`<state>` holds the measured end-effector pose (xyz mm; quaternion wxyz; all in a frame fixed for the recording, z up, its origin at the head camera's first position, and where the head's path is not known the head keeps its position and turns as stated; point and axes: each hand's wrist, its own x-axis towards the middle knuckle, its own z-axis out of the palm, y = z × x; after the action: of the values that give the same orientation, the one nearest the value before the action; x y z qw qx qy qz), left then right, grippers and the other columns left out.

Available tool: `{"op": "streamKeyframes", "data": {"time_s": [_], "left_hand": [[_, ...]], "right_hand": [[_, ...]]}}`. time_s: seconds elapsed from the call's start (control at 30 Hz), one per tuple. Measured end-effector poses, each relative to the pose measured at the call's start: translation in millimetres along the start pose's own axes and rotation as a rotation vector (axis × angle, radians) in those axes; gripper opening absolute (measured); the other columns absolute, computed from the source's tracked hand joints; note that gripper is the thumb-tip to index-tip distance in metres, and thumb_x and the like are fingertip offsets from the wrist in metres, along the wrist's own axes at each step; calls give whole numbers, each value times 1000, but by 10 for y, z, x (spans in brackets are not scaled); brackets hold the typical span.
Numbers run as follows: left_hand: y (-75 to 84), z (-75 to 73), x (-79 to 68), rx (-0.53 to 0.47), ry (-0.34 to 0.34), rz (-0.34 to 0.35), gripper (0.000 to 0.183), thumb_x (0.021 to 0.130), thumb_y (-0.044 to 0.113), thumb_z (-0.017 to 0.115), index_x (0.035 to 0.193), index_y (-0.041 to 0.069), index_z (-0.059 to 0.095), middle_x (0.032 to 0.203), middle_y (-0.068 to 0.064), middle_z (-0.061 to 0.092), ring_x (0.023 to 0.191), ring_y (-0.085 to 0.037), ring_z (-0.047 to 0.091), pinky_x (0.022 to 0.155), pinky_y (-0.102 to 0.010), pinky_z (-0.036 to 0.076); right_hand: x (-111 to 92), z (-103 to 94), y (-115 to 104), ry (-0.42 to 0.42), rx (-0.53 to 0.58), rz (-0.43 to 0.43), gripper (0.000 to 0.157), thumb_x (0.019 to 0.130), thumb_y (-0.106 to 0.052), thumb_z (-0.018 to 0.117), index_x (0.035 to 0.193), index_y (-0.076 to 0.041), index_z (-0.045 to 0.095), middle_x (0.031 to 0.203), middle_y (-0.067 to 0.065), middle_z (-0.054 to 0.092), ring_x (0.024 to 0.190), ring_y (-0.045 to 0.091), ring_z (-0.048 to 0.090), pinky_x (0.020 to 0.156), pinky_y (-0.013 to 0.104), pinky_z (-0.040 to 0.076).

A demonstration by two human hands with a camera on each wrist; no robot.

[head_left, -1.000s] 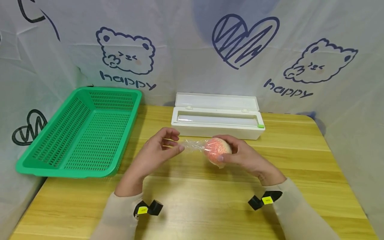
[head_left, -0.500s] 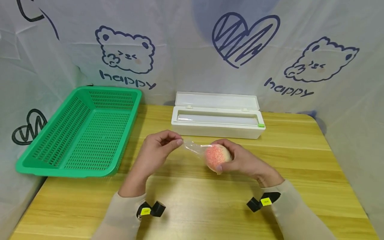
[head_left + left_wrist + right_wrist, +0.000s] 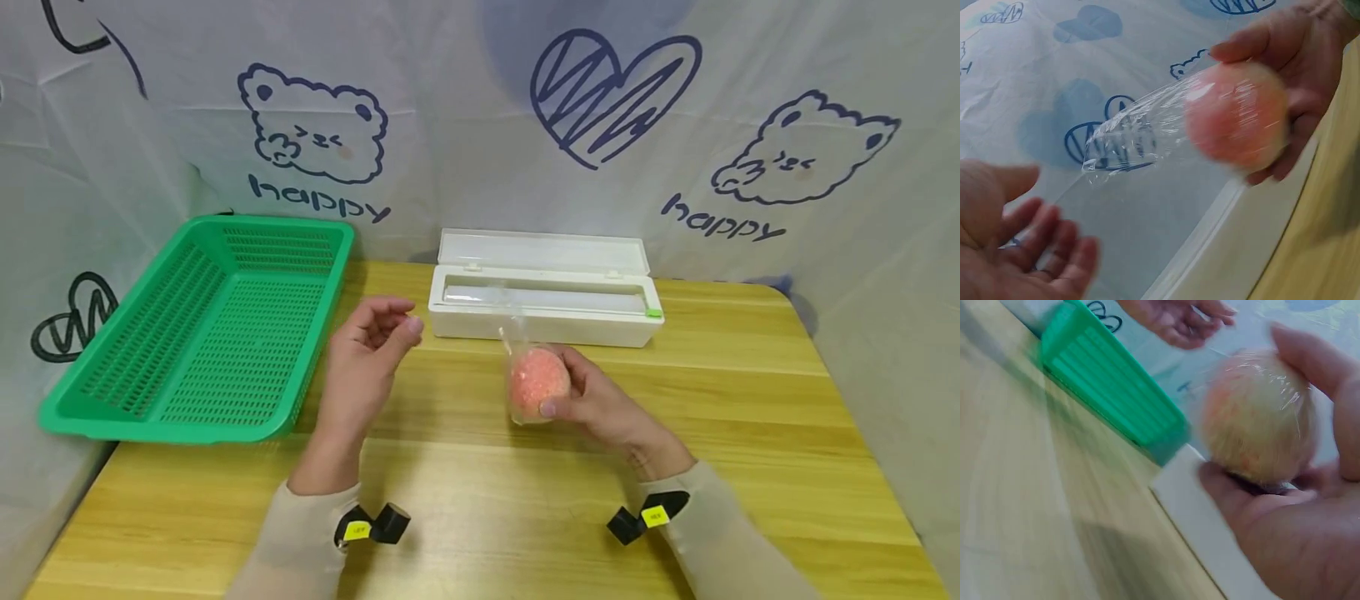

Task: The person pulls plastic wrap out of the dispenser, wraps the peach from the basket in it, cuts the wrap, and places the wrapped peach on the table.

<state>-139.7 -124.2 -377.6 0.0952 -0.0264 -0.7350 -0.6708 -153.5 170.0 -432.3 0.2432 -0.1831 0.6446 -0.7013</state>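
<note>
My right hand (image 3: 611, 417) grips a pink and cream peach (image 3: 538, 383) from the right, thumb in front and fingers behind, above the wooden table. Clear cling film (image 3: 1135, 134) covers the peach tightly; its loose end trails off to one side in the left wrist view and stands up above the fruit in the head view. My left hand (image 3: 363, 358) hovers to the left of the peach, fingers loosely bent and holding nothing. A gap separates it from the film's free end in the left wrist view.
Behind the hands stands a white cling film box (image 3: 540, 327), lid raised, a roll inside. A green plastic basket (image 3: 341, 275) sits at the left of the table (image 3: 480, 517). A printed white cloth (image 3: 480, 125) hangs along the back and sides.
My left hand pinched the film's loose end and pulled it leftward, then let go and drew back. My right hand has turned the peach, and the film's tail now points up.
</note>
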Motion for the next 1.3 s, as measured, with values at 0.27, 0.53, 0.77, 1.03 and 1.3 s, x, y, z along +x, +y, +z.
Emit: {"op": "streamKeyframes", "data": {"time_s": [0.27,0.53,0.77,1.03,1.3], "left_hand": [[-78,331,-115,42,-563,-260,92,87,24,89,161,20,35,157,-7,46,134,-28,59,101,-42,58],[-159,317,-100,0,-621,-220,85,88,13,88,160,15,42,155,-8,52,125,-26,66,94,-37,60],[-170,272,-70,29,-640,-258,93,85,9,89,161,17,37,157,-7,46,123,-27,66,91,-37,60],[-192,231,-64,106,-700,-265,87,84,13,91,158,13,45,143,-14,60,120,-27,67,92,-38,60],[-197,228,-68,70,-760,-259,86,85,9,89,158,10,44,149,-16,55,123,-29,66,94,-38,61]], "right_hand": [[64,297,1,165,-45,-80,109,78,-58,85,155,-6,29,159,17,39,144,26,43,110,19,46],[43,376,-42,149,-160,-119,112,75,-61,82,151,2,29,157,26,44,143,37,43,110,16,42],[44,220,-167,133,-199,-179,80,99,-42,71,153,7,38,150,31,49,130,20,58,104,23,52],[105,128,-487,406,-307,-356,36,107,-2,57,143,3,59,106,-2,63,93,11,62,84,22,56],[136,131,-586,409,-397,-322,16,105,-6,64,117,4,69,98,-3,64,88,13,58,78,21,53]]}}
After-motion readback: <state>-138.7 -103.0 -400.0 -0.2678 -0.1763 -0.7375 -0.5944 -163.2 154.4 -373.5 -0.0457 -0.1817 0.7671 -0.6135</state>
